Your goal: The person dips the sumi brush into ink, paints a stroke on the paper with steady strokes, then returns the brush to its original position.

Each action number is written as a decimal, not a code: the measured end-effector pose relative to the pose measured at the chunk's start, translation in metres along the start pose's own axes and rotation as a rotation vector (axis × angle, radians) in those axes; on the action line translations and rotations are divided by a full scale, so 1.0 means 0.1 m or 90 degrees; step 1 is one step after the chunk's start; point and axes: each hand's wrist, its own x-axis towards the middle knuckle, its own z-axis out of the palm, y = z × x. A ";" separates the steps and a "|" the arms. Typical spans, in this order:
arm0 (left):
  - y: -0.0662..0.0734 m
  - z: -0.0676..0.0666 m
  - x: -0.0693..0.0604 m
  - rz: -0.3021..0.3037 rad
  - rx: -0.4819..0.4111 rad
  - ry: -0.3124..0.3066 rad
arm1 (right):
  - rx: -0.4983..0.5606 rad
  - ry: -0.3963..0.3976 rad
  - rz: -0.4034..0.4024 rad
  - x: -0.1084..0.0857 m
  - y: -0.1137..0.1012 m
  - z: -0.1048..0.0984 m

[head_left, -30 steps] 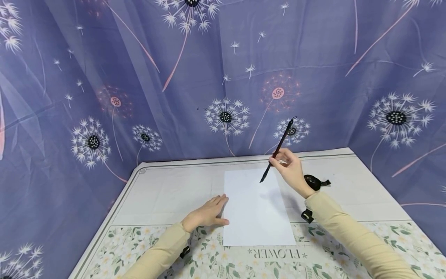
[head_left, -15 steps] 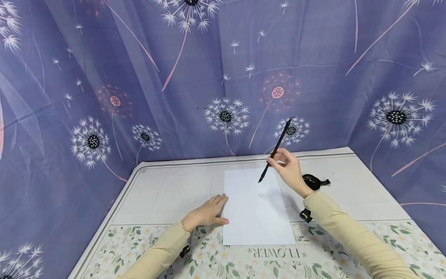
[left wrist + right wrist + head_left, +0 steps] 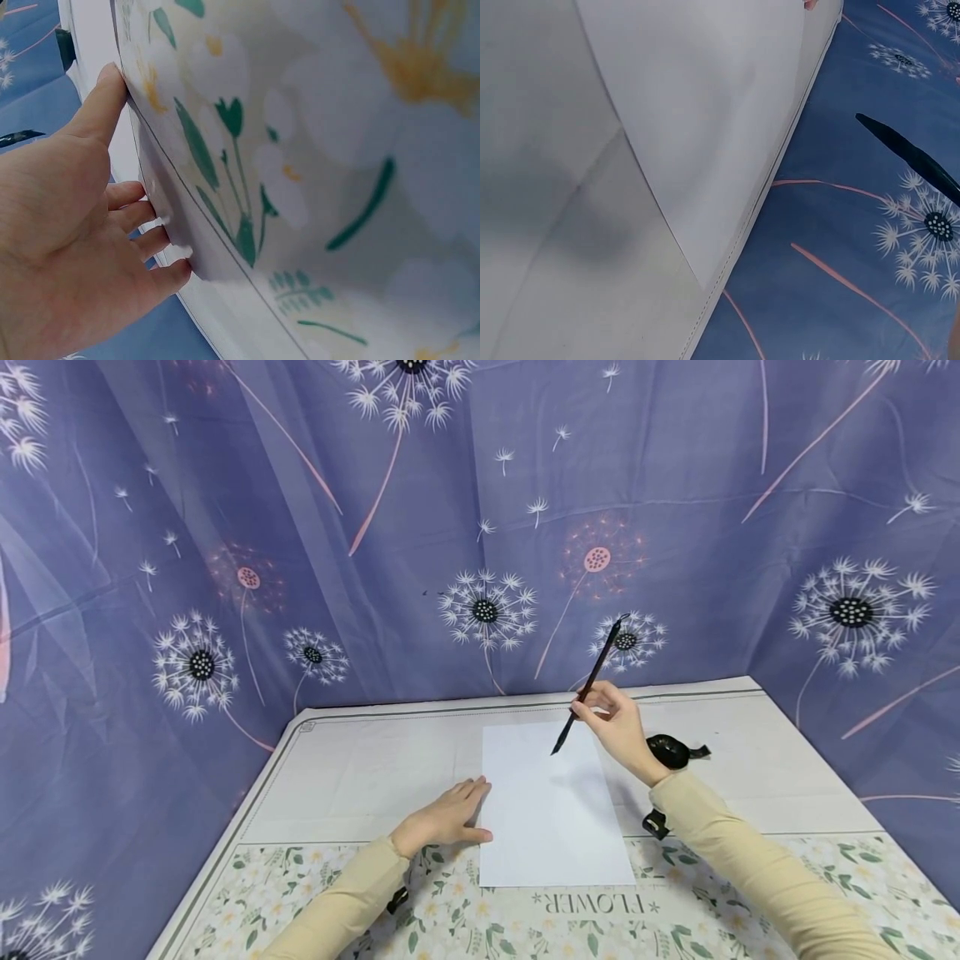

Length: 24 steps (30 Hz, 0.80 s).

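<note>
My right hand (image 3: 617, 727) pinches a slim dark writing brush (image 3: 596, 672) between thumb and fingertips. The brush leans, its loop end up and to the right, its dark tip above the upper part of a blank white sheet of paper (image 3: 547, 827). In the right wrist view the brush's pointed tip (image 3: 885, 135) shows apart from the paper (image 3: 697, 135); that hand is almost wholly out of that view. My left hand (image 3: 446, 817) rests at the paper's left edge, fingers extended. The left wrist view shows that hand (image 3: 75, 217) with thumb and fingertips against the tabletop.
A shiny black round object (image 3: 669, 750) with a short tail lies beside my right wrist, partly covered by it. Under the paper, a tablecloth (image 3: 360, 768) is plain white at the far side and flowered nearer. A purple dandelion curtain (image 3: 390, 635) hangs behind.
My right hand and the brush have shifted slightly left, and the brush tip has come a little lower over the paper. The left hand has stayed in place.
</note>
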 end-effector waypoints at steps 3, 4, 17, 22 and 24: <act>0.00 0.00 0.00 -0.003 0.001 -0.001 | 0.002 -0.001 -0.002 0.01 0.09 0.00; -0.01 0.00 0.01 -0.004 0.002 -0.002 | 0.004 -0.002 -0.003 0.02 0.13 0.00; -0.01 0.00 0.01 -0.003 0.001 0.002 | 0.048 -0.035 -0.002 0.03 0.32 0.03; -0.01 0.01 0.01 0.000 0.000 0.004 | 0.051 -0.044 0.012 0.03 0.31 0.05; -0.02 0.01 0.02 0.001 0.001 0.004 | 0.052 -0.045 0.018 0.03 0.31 0.06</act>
